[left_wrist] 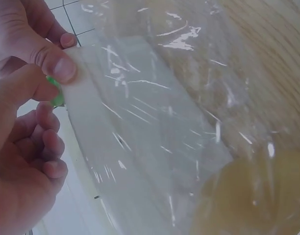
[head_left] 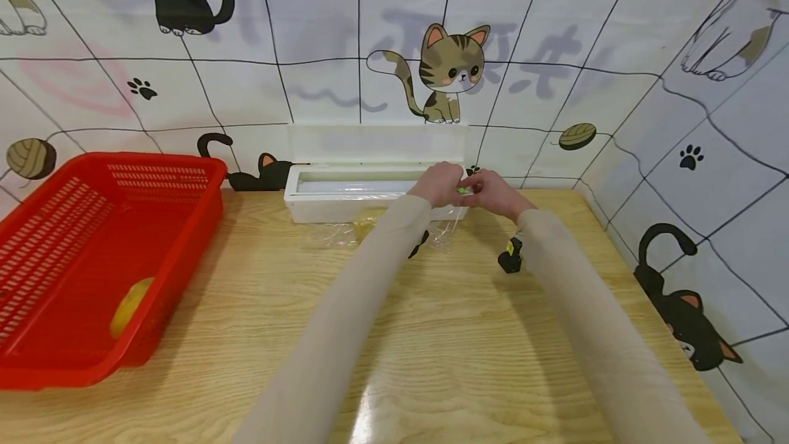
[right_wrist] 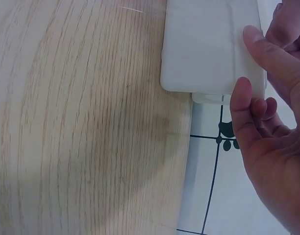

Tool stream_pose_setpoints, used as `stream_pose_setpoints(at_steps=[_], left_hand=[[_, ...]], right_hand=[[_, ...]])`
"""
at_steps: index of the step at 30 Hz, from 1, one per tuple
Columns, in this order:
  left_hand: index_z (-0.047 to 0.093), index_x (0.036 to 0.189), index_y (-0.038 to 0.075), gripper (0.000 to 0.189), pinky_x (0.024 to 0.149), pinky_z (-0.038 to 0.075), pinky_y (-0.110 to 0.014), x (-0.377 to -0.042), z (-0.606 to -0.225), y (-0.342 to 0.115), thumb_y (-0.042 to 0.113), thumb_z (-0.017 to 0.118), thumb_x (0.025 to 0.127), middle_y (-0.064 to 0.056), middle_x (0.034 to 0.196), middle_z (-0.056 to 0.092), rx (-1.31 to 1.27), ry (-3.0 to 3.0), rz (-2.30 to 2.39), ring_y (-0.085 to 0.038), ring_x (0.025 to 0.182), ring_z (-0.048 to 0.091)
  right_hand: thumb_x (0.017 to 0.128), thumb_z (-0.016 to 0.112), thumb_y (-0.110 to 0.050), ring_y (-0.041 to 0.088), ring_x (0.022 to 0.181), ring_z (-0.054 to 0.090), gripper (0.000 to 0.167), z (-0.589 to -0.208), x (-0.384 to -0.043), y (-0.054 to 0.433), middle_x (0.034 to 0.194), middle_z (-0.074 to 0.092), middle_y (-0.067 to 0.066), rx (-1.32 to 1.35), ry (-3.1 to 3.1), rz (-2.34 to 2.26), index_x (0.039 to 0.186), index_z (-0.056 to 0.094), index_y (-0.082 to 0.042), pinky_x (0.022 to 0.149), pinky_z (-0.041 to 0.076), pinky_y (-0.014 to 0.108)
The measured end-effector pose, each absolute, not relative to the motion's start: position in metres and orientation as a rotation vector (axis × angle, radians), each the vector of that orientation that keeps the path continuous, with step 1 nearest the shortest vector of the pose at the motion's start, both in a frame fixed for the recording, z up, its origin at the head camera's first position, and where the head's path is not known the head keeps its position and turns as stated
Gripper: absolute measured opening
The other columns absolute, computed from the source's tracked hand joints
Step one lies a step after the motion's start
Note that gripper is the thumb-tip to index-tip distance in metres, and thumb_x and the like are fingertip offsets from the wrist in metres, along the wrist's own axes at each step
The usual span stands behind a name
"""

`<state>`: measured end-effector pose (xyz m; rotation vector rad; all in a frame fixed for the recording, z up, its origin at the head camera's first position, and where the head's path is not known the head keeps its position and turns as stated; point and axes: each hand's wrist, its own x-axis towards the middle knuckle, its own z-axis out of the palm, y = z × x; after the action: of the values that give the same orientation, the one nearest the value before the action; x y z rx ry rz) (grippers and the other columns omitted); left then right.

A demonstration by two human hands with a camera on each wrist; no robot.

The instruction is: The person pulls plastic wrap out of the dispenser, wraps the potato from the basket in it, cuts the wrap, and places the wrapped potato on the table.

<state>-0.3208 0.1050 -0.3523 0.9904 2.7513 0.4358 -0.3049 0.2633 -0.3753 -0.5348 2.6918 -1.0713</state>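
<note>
White box [head_left: 320, 211]: long, at the back of the wooden table [head_left: 259, 307], close to the wall [head_left: 327, 88]. Its lid [head_left: 379, 142] is up. Something long and white [head_left: 351, 187] lies inside.
Red basket [head_left: 200, 218]: big, on the left side of the table, with lots of little holes in its sides.
Yellow piece in the basket [head_left: 129, 308]: on the bottom, near the right side, partly hidden by the basket's edge.
Clear film [head_left: 333, 233]: thin, shiny and wrinkly. It lies over the front of the box and on the table.
Yellow lump [head_left: 366, 221]: under the film, just in front of the box. It looks round in the left wrist view.
Left hand [head_left: 440, 182]: at the right end of the box, bent over it. Thumb and finger pinch a small green piece [left_wrist: 58, 99]. The other fingers are curled in.
Right hand [head_left: 496, 195]: just beside the left hand. It pinches the right end of the box, with its thumb on the front.
Black wrist thing [head_left: 510, 257]: under the right sleeve [head_left: 592, 300], with a bit of yellow.
Wall pictures: cats, paw prints and balls of yarn between black lines.
</note>
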Motion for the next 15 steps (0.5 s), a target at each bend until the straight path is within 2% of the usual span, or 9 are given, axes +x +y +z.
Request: stream_pose_setpoints(at_steps=[8, 15], left_hand=[[0.06, 0.101, 0.003, 0.024, 0.069, 0.042, -0.025, -0.3232, -0.3521, 0.1042, 0.023, 0.069, 0.091, -0.004, 0.091, 0.059, 0.986, 2.718, 0.435, -0.014, 0.076, 0.047], [0.06, 0.101, 0.004, 0.024, 0.066, 0.036, -0.024, -0.3259, -0.3521, 0.1051, 0.025, 0.066, 0.093, -0.004, 0.09, 0.057, 1.03, 2.701, 0.379, -0.014, 0.074, 0.043]], right_hand=[[0.087, 0.071, -0.005, 0.023, 0.077, 0.039, 0.032, -0.3802, -0.3072, 0.2666, 0.096, 0.059, 0.015, -0.517, 2.692, -1.103, 0.116, 0.065, 0.008, 0.066, 0.035, 0.031], [0.088, 0.071, -0.006, 0.023, 0.085, 0.04, 0.032, -0.3808, -0.3069, 0.2681, 0.102, 0.054, 0.019, -0.471, 2.7, -1.12, 0.116, 0.065, 0.008, 0.072, 0.037, 0.034]])
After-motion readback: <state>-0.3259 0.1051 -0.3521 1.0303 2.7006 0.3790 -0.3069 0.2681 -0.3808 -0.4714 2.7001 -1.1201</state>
